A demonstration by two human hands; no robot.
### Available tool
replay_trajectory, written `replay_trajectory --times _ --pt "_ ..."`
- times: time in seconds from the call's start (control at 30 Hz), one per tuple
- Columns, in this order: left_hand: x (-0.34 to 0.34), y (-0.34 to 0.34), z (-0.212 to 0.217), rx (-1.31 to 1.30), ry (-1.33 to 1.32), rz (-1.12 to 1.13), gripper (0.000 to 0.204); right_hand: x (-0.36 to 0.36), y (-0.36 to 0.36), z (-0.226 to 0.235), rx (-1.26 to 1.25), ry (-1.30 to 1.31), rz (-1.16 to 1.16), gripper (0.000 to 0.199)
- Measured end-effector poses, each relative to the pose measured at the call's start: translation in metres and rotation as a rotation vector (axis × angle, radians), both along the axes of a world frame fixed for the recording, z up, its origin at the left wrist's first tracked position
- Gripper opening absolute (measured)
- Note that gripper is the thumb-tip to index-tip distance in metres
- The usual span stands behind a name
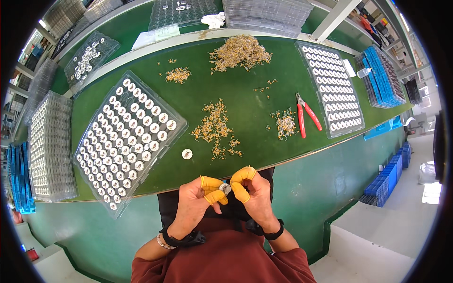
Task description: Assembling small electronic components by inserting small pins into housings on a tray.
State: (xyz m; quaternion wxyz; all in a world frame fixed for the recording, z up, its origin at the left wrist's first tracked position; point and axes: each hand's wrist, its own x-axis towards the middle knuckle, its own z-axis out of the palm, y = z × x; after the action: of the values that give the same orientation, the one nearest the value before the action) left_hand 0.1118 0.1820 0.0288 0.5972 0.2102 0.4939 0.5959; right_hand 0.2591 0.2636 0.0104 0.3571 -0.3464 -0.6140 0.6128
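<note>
Between my hands, just off the table's front edge, is a small round white-and-metal part [225, 188]. My left hand [200, 195], with yellow finger cots, pinches it from the left. My right hand [250, 191], also in yellow cots, has its fingertips pressed together at the part's right side; whatever they hold is too small to make out. On the table beyond lies a single round white part [187, 154] with a dark centre. A loose pile of small orange wire-legged components [212, 123] spreads ahead of my hands.
A clear tray [177, 123] full of round white parts lies left, another tray [330, 85] at right. Red-handled cutters [307, 115] lie beside a small component heap [285, 123]. A larger heap [240, 52] sits at the back. Stacked trays [52, 146] stand far left.
</note>
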Motion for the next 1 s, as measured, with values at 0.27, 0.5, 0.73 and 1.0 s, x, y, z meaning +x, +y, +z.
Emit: replay_trajectory --times 0.27,0.5,0.73,1.0 --pt "-0.001 -0.004 0.001 0.007 0.007 -0.009 0.016 -0.003 -0.008 0.000 0.279 -0.106 -0.048 0.018" --pt "-0.004 -0.007 -0.004 0.002 0.151 -0.045 0.016 -0.009 -0.004 0.007 0.805 -0.183 -0.007 0.026" --pt "-0.005 -0.005 -0.002 0.255 0.668 -0.105 0.021 -0.005 -0.010 -0.005 0.376 0.074 -0.022 0.031" --pt "0.000 -0.010 -0.012 0.083 0.062 0.153 0.020 -0.004 -0.003 0.005 0.387 -0.132 0.034 0.027"
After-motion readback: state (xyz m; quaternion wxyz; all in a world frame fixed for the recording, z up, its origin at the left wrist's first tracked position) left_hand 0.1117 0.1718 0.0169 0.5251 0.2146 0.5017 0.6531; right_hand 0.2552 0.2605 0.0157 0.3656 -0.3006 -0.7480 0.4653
